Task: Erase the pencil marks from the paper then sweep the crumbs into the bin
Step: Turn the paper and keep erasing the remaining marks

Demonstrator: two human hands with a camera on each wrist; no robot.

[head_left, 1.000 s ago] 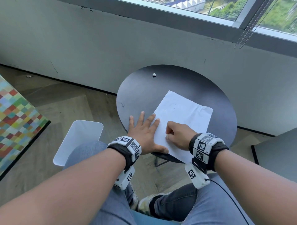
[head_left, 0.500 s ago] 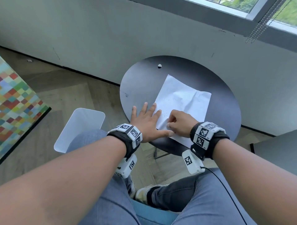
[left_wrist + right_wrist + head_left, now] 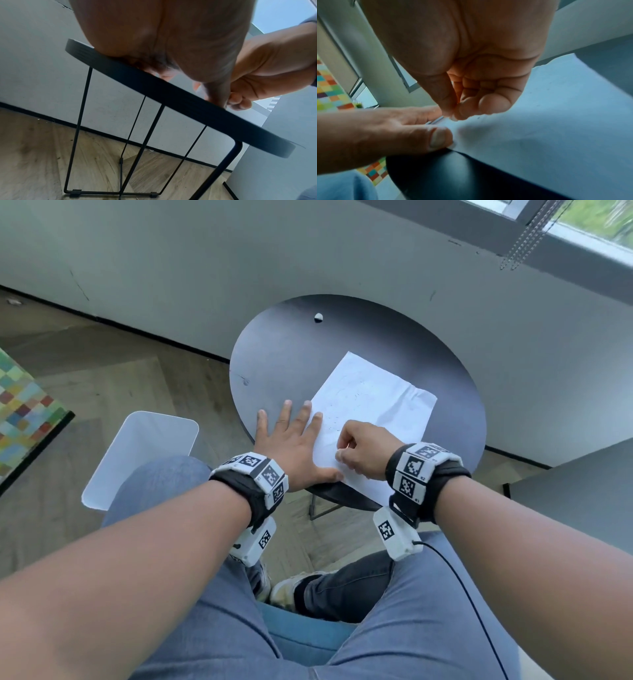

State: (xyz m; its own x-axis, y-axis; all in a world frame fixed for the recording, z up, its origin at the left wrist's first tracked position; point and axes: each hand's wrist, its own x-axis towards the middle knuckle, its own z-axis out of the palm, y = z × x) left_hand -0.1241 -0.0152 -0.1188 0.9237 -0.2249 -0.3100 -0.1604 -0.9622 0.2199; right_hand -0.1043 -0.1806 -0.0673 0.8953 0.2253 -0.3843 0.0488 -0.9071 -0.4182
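A white sheet of paper point(image 3: 376, 402) with faint pencil marks lies on the round black table point(image 3: 342, 337). My left hand point(image 3: 294, 440) lies flat with fingers spread and presses the paper's left edge against the table. Its thumb point(image 3: 436, 136) pins the near corner. My right hand point(image 3: 359, 446) is curled on the near part of the sheet, thumb against fingertips point(image 3: 462, 108), touching the paper. Nothing shows between them. A small white lump point(image 3: 318, 317), perhaps the eraser, sits alone at the table's far side. The white bin point(image 3: 147, 453) stands on the floor to the left.
The table stands on thin black wire legs point(image 3: 145, 128) close to a grey wall point(image 3: 308, 251). A colourful chequered surface point(image 3: 24, 419) lies far left and a grey block point(image 3: 582, 491) stands at the right. My knees are under the near table edge.
The head view has tilted and shifted. My left hand stays flat on the paper's edge. My right hand remains curled on the near part of the sheet, with only small movement.
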